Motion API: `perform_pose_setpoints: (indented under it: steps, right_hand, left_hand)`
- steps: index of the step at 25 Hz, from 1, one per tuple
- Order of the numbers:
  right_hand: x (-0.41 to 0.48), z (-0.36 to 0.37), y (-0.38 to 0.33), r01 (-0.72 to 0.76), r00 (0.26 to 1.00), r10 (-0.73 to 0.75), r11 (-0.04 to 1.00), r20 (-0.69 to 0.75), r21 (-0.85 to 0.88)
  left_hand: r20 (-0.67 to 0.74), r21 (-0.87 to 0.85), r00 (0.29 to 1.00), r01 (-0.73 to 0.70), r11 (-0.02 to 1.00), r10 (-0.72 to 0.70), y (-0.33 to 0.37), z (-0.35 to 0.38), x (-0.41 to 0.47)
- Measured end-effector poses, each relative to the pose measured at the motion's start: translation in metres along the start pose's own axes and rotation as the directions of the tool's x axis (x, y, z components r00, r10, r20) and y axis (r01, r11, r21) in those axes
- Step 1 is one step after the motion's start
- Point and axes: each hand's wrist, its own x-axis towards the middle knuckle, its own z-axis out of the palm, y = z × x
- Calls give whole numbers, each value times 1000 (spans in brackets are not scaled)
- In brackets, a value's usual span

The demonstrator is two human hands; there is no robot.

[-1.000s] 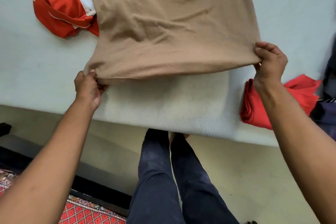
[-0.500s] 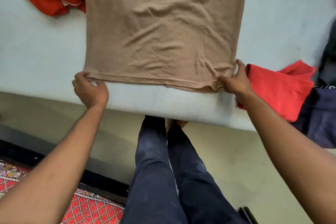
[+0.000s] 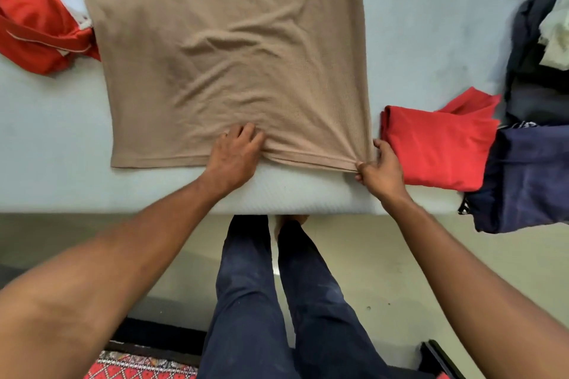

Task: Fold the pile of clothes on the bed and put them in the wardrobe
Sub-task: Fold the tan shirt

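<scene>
Pale bed [image 3: 46, 132] filled the upper half of the head view, its quilted white edge running across the middle; beige floor [image 3: 385, 255] lay below it. The tan shirt [image 3: 234, 55] lay spread flat on the bed, from centre up to 12 o'clock, wrinkled, its hem nearest the person and close to the bed edge.

The left hand [image 3: 235, 157] rested palm-down on the hem at mid-width, fingers [image 3: 246, 132] bent onto the cloth, with creases gathering beside it. The thumb was hidden, so grip or plain press could not be told. The right hand [image 3: 380, 168] pinched the hem's corner at the shirt's 4 o'clock, fingers curled round the cloth and the corner lifted slightly off the bed. Fabric was drawn taut between the two hands.

Other items:
- A folded red garment [image 3: 437, 151] lay at 3 o'clock, just beside the right hand and the shirt's edge.
- A navy garment [image 3: 529, 178] sat past the red one, touching it and hanging over the bed edge.
- A dark clothes pile [image 3: 535, 71] was at 2 o'clock, with a pale piece on it.
- A red-and-white garment [image 3: 37, 31] lay crumpled at 10 o'clock, its edge tucked under the shirt's side.

The person's legs in dark trousers [image 3: 246, 301] stood at 6 o'clock, feet against the bed base. A red patterned rug [image 3: 141, 368] showed at 7 o'clock, and a dark object [image 3: 437, 357] at 5 o'clock was too cropped to name.
</scene>
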Motion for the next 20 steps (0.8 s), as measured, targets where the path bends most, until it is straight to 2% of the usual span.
perform_pose_setpoints:
  steps: [1,3,6,11,14,15,16,17,18,19,20]
  right_hand:
    - [-1,0,4,-17,1000,17,1000,10,16]
    - [0,3,10,-18,999,17,999,33,44]
    - [-8,7,14,-40,998,38,999,51,32]
    - [-49,13,34,-143,989,146,966,0,-217]
    - [-65,18,32,-144,990,132,908,-57,-393]
    - [-66,20,24,-108,993,77,881,-87,-460]
    - [-63,23,13,-54,993,-10,850,-118,-524]
    - [-58,25,1,8,986,-100,825,-131,-565]
    - [-53,31,-13,96,976,-190,814,-107,-573]
    - [-47,39,-27,210,958,-283,804,-46,-557]
    - [-41,50,-43,334,925,-378,771,33,-542]
  left_hand:
    - [-11,22,998,-60,998,61,-6,-3,4]
    - [83,40,983,-169,985,166,-14,-9,6]
    - [240,21,957,-176,984,166,-6,-19,-8]
    - [463,18,879,-142,990,118,30,-15,-47]
    - [495,-80,858,-111,991,136,44,-8,-64]
    - [463,-145,882,-18,989,84,44,-6,-66]
    - [396,-244,917,157,957,-50,39,-6,-67]
    - [317,-372,913,369,852,-257,30,-7,-66]
    - [238,-497,842,533,685,-483,15,-8,-66]
    - [149,-576,728,614,540,-669,-6,-7,-67]
    - [90,-592,611,668,451,-787,-31,-7,-68]
